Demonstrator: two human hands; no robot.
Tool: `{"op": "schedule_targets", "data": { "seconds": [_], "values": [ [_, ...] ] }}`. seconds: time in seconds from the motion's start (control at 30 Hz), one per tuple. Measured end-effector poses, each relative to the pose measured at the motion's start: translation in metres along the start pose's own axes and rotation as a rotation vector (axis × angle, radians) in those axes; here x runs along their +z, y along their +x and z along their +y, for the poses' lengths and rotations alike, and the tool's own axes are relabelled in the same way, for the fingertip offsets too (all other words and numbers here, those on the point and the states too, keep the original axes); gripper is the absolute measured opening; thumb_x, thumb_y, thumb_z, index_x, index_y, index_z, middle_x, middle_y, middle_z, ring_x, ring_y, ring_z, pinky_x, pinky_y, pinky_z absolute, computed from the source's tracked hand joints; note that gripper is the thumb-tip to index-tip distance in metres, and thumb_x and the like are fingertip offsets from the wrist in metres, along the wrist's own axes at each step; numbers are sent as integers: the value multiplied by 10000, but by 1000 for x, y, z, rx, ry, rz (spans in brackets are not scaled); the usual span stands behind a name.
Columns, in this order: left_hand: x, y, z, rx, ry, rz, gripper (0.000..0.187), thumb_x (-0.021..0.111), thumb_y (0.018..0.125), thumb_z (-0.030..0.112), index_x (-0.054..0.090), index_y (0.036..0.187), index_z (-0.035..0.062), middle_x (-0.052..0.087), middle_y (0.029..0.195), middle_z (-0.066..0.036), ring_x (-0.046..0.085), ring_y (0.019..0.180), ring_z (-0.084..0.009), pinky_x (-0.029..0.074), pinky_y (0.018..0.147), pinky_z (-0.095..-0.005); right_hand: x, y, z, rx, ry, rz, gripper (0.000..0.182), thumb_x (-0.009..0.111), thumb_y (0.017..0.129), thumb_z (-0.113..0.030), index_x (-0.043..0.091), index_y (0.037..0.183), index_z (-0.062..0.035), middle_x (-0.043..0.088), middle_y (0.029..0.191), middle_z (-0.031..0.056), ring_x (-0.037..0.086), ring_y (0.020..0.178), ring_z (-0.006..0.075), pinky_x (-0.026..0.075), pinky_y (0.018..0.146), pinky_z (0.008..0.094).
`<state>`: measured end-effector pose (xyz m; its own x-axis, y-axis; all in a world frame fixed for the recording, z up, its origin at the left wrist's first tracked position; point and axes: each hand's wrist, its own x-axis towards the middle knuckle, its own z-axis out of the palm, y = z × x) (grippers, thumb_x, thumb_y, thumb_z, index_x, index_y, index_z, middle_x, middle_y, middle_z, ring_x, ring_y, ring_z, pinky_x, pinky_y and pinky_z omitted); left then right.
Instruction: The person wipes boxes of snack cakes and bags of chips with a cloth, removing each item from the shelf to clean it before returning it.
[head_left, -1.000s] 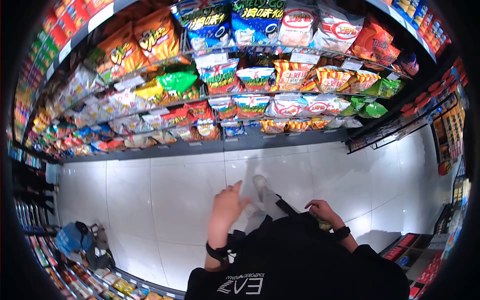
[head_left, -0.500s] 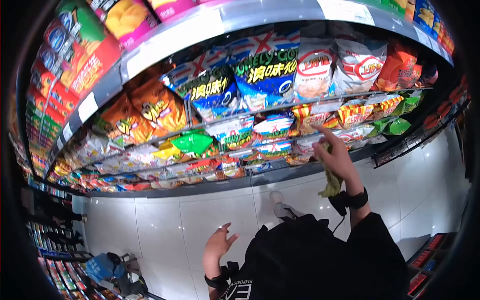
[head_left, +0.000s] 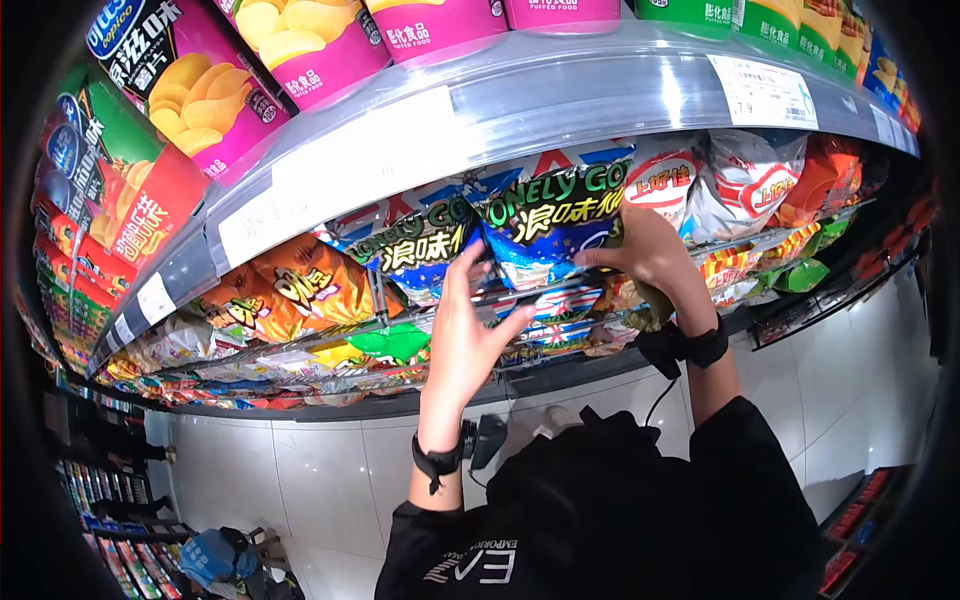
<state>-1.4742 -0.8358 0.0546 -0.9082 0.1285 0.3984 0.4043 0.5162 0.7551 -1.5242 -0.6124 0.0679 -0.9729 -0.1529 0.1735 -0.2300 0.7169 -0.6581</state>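
My right hand (head_left: 650, 248) is at the right edge of a blue Lonely God chip bag (head_left: 550, 215), its thumb across the bag's lower right corner. A crumpled olive-green cloth (head_left: 655, 308) hangs from under the palm of that hand. My left hand (head_left: 468, 325) is raised before the bag's lower left side, thumb and fingers spread, with nothing in it. A second Lonely God bag (head_left: 410, 245) stands to the left, just behind the left fingertips. White shrimp-chip bags (head_left: 665, 185) stand to the right, partly hidden by my right hand.
Tubs of chips (head_left: 310, 50) line the shelf above, whose curved grey edge (head_left: 600, 85) juts out over the bags. Orange snack bags (head_left: 310, 285) stand to the left, with smaller packs below. A person in blue (head_left: 215, 560) is low at the back left on the tiled floor (head_left: 320, 470).
My left hand has risen from near my body to the chip bags. My right hand has moved up to the Lonely God bag, carrying the cloth. The view has shifted closer to the shelf.
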Motion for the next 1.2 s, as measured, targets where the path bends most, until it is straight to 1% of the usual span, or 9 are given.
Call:
{"op": "schedule_targets", "data": {
  "seconds": [0.1, 0.5, 0.57, 0.7, 0.8, 0.9, 0.97, 1.03, 1.2],
  "values": [
    [26, 17, -19, -3, 84, 48, 934, 771, 607, 226, 202, 1300, -36, 431, 1178, -256, 461, 1078, -351, 383, 901, -388, 2, -9, -1, -17, -209, 20, 592, 770, 574, -372, 520, 961, -1, 595, 801, 169, 570, 788, 329, 431, 714, 383],
    [34, -3, -11, 107, 90, 177, 840, 766, 590, 214, 299, 1229, -70, 375, 1192, -262, 365, 1125, -386, 300, 957, -403, 13, -53, 4, -133, -98, 362, 484, 761, 573, -285, 528, 899, -13, 549, 886, 160, 533, 830, 342, 437, 695, 404],
    [35, -32, -49, -5, -28, -218, 791, 754, 608, 201, 322, 1226, -39, 367, 1218, -231, 364, 1138, -374, 301, 964, -382, 21, -80, 15, -143, -170, 311, 464, 753, 552, -206, 529, 918, -28, 536, 935, 149, 501, 916, 333, 429, 762, 417],
    [19, -54, 17, 637, 155, 308, 677, 723, 632, 112, 366, 1206, 81, 418, 1096, -122, 362, 1163, -355, 321, 952, -436, 46, -142, 45, -188, -226, 196, 557, 765, 541, -198, 530, 1020, -36, 547, 988, 124, 518, 953, 290, 417, 818, 409],
    [3, -55, 16, 328, -680, -116, 696, 741, 631, 239, 371, 1218, 184, 373, 1143, -172, 349, 1154, -405, 308, 953, -473, 39, -165, 37, -90, 291, 101, 623, 774, 537, -206, 516, 1079, -38, 549, 1036, 115, 520, 982, 267, 409, 839, 394],
    [-11, -70, 46, 439, 77, 15, 843, 783, 543, 303, 351, 1218, 41, 329, 1215, -271, 338, 1150, -435, 287, 945, -496, 33, -175, 23, 24, 647, 83, 664, 788, 536, -215, 514, 1113, -30, 530, 1134, 115, 514, 1032, 234, 399, 850, 349],
    [-15, -104, 20, -149, 142, -380, 967, 827, 452, 244, 309, 1223, -24, 374, 1209, -225, 399, 1123, -373, 335, 927, -442, 27, -172, 18, 11, 722, -34, 586, 779, 539, -203, 553, 1048, -21, 570, 1055, 108, 550, 959, 224, 409, 813, 318],
    [-11, -92, 34, -389, -576, -215, 1000, 830, 446, 179, 266, 1250, -9, 426, 1181, -183, 469, 1074, -293, 388, 895, -380, 23, -162, 6, -107, 724, -5, 507, 752, 568, -203, 575, 1002, -9, 578, 775, 69, 555, 731, 151, 415, 712, 261],
    [-3, -113, 13, -407, -902, 80, 867, 737, 626, 82, 198, 1301, 16, 446, 1170, -134, 494, 1041, -217, 400, 891, -348, 24, -145, 18, -177, 646, -355, 513, 730, 592, -174, 566, 1045, 3, 579, 754, 67, 550, 683, 130, 423, 658, 252]
  ]
}}
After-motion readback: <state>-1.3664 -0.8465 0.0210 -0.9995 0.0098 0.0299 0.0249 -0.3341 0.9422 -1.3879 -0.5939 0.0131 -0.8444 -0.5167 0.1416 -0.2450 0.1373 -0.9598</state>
